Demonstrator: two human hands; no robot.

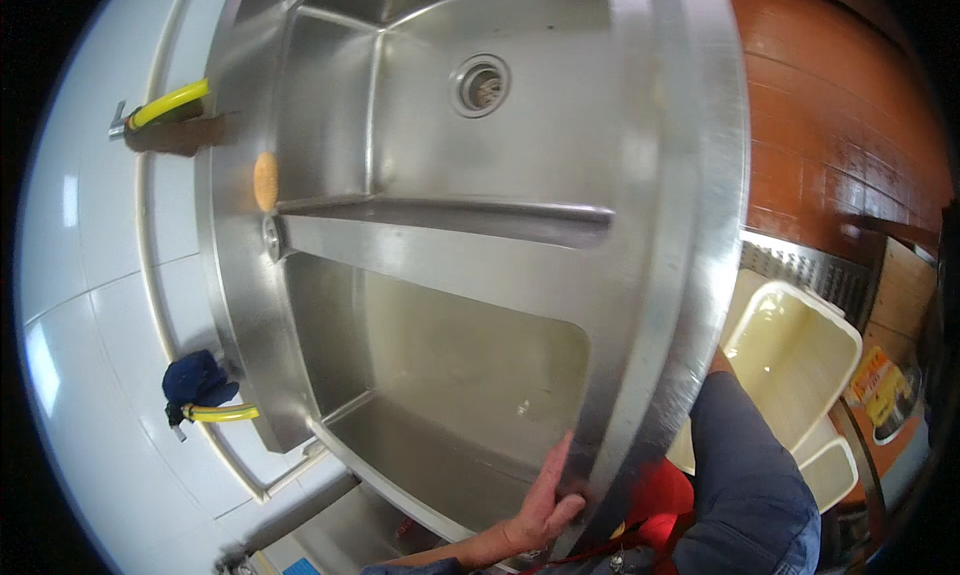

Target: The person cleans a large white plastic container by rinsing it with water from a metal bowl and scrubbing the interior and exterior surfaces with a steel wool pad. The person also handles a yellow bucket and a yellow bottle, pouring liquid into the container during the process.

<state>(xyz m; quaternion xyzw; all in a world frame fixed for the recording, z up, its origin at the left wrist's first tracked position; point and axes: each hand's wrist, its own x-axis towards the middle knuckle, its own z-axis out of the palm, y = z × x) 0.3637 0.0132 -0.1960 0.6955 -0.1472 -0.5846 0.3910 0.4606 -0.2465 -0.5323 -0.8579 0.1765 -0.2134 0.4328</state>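
Observation:
My left hand point(546, 504) is on the front rim point(611, 395) of a stainless steel double sink, at its near end. Its fingers curl over the inner edge of the near basin and its thumb lies on the rim. Cloudy water point(472, 357) stands in that basin. My right hand is out of view; my dark sleeve point(750, 440) leads to a bit of bare forearm that passes behind the sink's outer edge. The far basin point(540, 139) has no standing water, and some debris sits in its drain strainer point(481, 87).
An orange sponge point(265, 181) lies on the back ledge. Yellow hoses point(169, 103) extend from two wall taps, one draped with a dark blue cloth point(196, 378). Cream plastic tubs point(840, 342), one holding yellowish liquid, stand beside a metal floor grate point(806, 275) on red-brown tiles point(810, 124).

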